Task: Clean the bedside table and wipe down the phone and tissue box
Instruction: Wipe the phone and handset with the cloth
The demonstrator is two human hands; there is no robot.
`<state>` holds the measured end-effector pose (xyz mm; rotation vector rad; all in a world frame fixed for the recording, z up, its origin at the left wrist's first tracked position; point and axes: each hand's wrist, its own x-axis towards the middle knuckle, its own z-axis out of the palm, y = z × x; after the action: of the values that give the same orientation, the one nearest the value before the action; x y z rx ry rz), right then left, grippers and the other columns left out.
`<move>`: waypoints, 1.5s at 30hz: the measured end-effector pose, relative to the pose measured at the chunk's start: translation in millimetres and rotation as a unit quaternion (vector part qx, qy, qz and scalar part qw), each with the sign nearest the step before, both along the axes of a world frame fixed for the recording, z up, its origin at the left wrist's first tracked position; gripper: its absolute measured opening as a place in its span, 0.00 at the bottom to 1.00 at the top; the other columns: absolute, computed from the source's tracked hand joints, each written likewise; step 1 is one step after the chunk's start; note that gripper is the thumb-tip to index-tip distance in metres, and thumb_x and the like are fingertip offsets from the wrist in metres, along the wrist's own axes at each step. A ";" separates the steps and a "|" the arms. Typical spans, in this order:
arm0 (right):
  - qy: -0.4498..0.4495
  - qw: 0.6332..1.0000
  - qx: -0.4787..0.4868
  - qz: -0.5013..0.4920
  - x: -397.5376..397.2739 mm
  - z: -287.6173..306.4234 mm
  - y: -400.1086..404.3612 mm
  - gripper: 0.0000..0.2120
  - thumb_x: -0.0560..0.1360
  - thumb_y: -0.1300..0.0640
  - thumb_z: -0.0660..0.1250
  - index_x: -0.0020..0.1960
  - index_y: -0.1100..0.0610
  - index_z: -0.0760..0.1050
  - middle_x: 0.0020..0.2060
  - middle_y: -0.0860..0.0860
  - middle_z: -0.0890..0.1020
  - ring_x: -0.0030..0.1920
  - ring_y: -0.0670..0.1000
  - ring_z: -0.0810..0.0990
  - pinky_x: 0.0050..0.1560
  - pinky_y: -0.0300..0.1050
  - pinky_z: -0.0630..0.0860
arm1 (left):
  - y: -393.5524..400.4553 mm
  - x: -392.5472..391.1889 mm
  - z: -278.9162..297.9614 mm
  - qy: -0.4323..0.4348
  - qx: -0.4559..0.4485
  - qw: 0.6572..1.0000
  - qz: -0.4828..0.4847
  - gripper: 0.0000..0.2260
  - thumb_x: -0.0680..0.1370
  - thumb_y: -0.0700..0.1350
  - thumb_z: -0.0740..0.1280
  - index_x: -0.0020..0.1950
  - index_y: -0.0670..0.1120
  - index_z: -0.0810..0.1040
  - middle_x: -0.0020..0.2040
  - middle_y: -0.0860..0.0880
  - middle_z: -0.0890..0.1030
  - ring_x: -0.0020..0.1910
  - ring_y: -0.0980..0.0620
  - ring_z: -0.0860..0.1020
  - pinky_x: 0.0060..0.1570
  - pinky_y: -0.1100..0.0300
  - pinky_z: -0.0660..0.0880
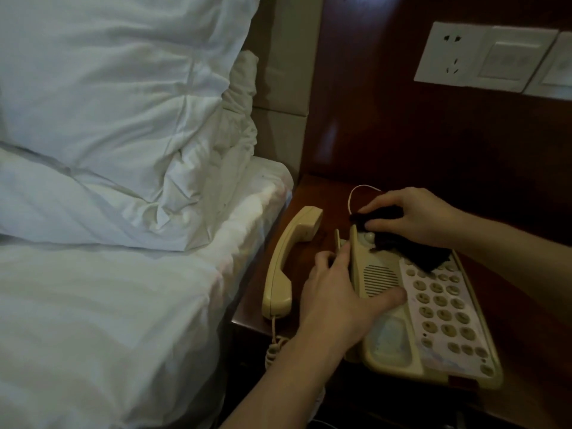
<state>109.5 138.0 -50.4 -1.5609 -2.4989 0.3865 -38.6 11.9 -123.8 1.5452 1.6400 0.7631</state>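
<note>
We judge ourselves partway through the phone step: the phone base (433,317) sits at the lower right of the frame on the bedside table (312,193), its handset (286,261) lifted off and lying on the wood just to the left, beside the bed (108,305). Our right hand (411,215) grips a dark cloth (411,249) bunched at the top end of the base, fingers curled round it, the rest draped over the uppermost keys. Our left hand (337,301) steadies the base, fingers spread along its left edge and thumb pressed flat near the speaker grille; it holds nothing curled. The handset, most of the keypad and the tabletop appear yet to be wiped. We see no tissue box anywhere in view, so that part looks untouched. The table's right and near edges are cut off, the light is dim, and the coiled cord (274,345) drops out of sight at bottom centre
</note>
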 end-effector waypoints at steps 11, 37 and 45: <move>-0.035 0.989 0.111 -0.094 7.8 14.7 -23.0 0.15 0.77 0.43 0.67 0.62 0.46 0.76 0.48 0.46 0.79 0.45 0.48 0.79 0.37 0.40 0.74 | -0.9 -1.1 5.6 -0.002 -0.003 1.000 -0.001 0.49 0.69 0.71 0.71 0.82 0.59 0.49 0.76 0.55 0.59 0.74 0.48 0.65 0.70 0.48 0.69; 0.033 0.999 0.013 0.023 30.4 -4.6 -105.1 0.24 0.72 0.40 0.68 0.68 0.37 0.69 0.62 0.34 0.71 0.61 0.40 0.73 0.58 0.44 0.78 | -2.2 -12.6 14.1 -0.263 -0.044 0.963 0.035 0.20 0.84 0.59 0.58 0.75 0.56 0.72 0.70 0.55 0.77 0.70 0.53 0.74 0.73 0.47 0.68; -0.013 0.998 0.038 0.046 17.0 -8.6 -121.8 0.12 0.77 0.44 0.65 0.60 0.38 0.72 0.57 0.33 0.70 0.56 0.39 0.72 0.54 0.37 0.74 | -9.0 -7.7 12.9 -0.237 -0.017 0.971 0.022 0.20 0.86 0.56 0.55 0.78 0.58 0.68 0.73 0.53 0.69 0.69 0.57 0.69 0.66 0.60 0.66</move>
<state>126.5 16.2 -59.0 -1.4343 -2.5797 0.2816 -46.2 2.9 -110.9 1.1872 1.3250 1.0299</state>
